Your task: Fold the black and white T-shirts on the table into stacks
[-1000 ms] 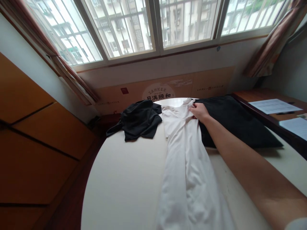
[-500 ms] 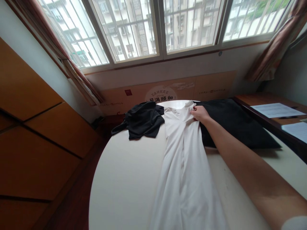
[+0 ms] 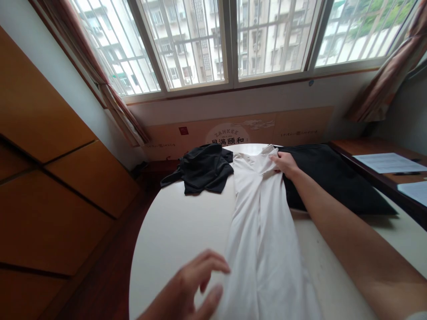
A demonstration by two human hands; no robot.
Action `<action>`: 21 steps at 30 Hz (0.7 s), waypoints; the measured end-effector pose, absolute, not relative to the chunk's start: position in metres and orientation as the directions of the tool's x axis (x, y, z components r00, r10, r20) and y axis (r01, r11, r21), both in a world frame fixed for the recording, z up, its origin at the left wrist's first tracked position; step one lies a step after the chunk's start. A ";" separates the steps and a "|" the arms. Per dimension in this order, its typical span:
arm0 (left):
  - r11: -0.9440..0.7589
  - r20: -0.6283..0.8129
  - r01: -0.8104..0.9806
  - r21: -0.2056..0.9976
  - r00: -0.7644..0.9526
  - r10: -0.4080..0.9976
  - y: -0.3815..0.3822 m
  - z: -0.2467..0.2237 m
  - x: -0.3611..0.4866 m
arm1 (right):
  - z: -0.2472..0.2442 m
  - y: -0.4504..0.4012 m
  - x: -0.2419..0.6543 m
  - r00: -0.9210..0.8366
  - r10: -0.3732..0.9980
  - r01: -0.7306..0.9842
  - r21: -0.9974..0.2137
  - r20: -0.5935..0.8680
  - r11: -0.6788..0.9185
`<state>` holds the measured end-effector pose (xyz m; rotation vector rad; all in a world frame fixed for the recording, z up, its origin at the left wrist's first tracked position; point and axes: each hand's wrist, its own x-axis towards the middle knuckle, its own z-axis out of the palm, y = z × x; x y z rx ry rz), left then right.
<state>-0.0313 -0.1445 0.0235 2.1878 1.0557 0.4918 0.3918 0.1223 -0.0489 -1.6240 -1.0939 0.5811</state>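
Observation:
A pair of white trousers (image 3: pixel 248 231) lies lengthwise on the white table (image 3: pixel 173 226), waist end away from me and legs running toward the bottom edge. At the waist's right side, my right hand (image 3: pixel 284 163) pinches the cloth between thumb and fingers. My left hand (image 3: pixel 195 280) hovers at the lower left, slightly blurred, with thumb and fingers apart and nothing in them. Its fingertips are close to the left edge of the trouser legs; whether they touch the cloth I cannot tell.
A crumpled black garment (image 3: pixel 207 171) lies at the table's far left. Flat black cloth (image 3: pixel 330 178) lies under my right forearm. On the right, a wooden desk (image 3: pixel 347 149) holds paper sheets (image 3: pixel 388 162) and a pen (image 3: pixel 408 173). A wooden cabinet (image 3: pixel 50 213) stands left.
My left hand has come into view from below, beside the trouser legs. My right hand keeps its grip on the waist. The view has shifted slightly.

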 end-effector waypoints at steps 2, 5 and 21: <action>-0.475 0.138 0.581 0.661 0.528 0.838 -0.089 0.032 -0.009 | -0.047 0.122 0.391 0.458 0.878 0.345 -0.938 0.140 -0.030; -0.417 0.140 0.645 0.641 0.436 0.889 0.019 0.025 0.039 | -0.045 0.122 0.392 0.459 0.879 0.337 -0.941 0.134 -0.032; -0.105 -0.021 0.703 0.703 0.168 0.986 0.250 -0.011 0.171 | -0.020 0.152 0.403 0.451 0.856 0.562 -0.825 0.251 -0.055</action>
